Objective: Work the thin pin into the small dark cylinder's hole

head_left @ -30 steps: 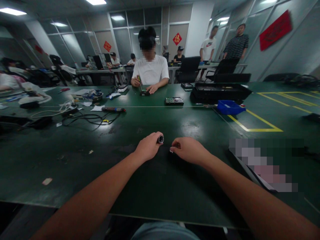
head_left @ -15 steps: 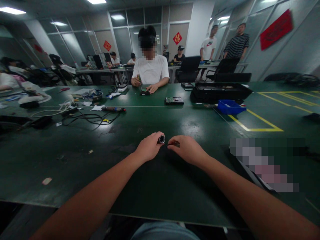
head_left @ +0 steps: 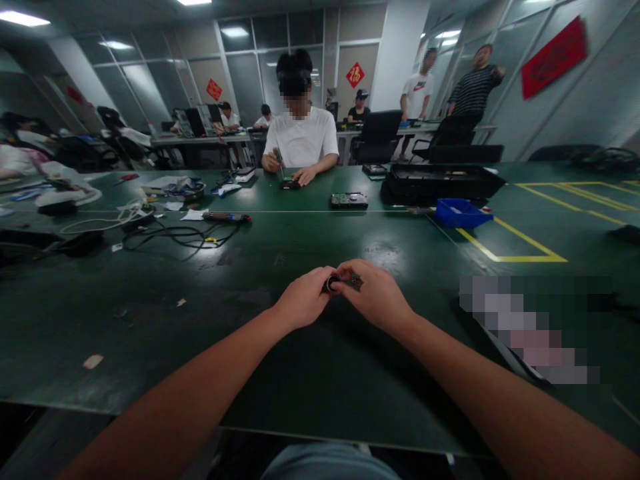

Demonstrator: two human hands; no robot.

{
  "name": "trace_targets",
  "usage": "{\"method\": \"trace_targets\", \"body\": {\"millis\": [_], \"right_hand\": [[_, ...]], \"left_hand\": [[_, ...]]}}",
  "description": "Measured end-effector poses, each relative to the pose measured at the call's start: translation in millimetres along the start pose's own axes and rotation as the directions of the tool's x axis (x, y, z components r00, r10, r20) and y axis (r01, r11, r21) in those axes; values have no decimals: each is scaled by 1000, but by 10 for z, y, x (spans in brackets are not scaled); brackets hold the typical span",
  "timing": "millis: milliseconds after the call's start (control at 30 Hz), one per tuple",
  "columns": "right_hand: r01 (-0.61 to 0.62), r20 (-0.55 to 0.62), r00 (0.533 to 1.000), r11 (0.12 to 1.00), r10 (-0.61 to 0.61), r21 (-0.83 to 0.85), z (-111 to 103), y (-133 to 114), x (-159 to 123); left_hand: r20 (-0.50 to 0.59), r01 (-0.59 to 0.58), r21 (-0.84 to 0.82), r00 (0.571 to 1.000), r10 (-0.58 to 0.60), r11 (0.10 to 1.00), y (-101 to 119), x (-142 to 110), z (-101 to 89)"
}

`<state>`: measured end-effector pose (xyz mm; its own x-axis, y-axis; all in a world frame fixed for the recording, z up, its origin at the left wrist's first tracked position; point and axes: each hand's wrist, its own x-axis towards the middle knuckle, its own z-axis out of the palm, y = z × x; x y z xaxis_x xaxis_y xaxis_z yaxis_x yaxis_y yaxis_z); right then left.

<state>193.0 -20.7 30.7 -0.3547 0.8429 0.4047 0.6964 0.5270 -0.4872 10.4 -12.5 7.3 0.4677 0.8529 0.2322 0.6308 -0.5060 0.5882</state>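
Observation:
My left hand [head_left: 301, 300] is closed around a short dark tube [head_left: 329, 283] with a pale metallic rim. Its open round end faces me and to the right. Most of the tube is hidden inside my fingers. My right hand [head_left: 377, 293] is pinched at that end, thumb and fingertips against the rim; anything between them is too small and covered to make out. Both hands are held together over the middle of the green table [head_left: 310, 380].
Across the table a person in a white shirt [head_left: 303, 140] works on a small board. A circuit-board device [head_left: 349, 199], a black tray [head_left: 443, 181] and a blue bin [head_left: 463, 213] lie beyond my hands. Left are cables [head_left: 175, 235] and a pen-like tool [head_left: 227, 217]. A blurred-out item [head_left: 525, 333] lies right.
My right hand has moved left and slightly up, closing the gap to the tube, and its fingers now touch the rim. My left hand has shifted slightly right with the tube.

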Motion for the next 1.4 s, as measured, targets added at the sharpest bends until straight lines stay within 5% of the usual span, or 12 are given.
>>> {"method": "trace_targets", "body": {"millis": [967, 1400], "right_hand": [[-53, -34, 998, 997, 52, -48, 16, 11, 1], [70, -207, 977, 989, -42, 131, -137, -85, -14]], "left_hand": [[29, -37, 68, 999, 35, 997, 4, 5, -11], [-149, 12, -95, 988, -27, 995, -140, 53, 7]]}}
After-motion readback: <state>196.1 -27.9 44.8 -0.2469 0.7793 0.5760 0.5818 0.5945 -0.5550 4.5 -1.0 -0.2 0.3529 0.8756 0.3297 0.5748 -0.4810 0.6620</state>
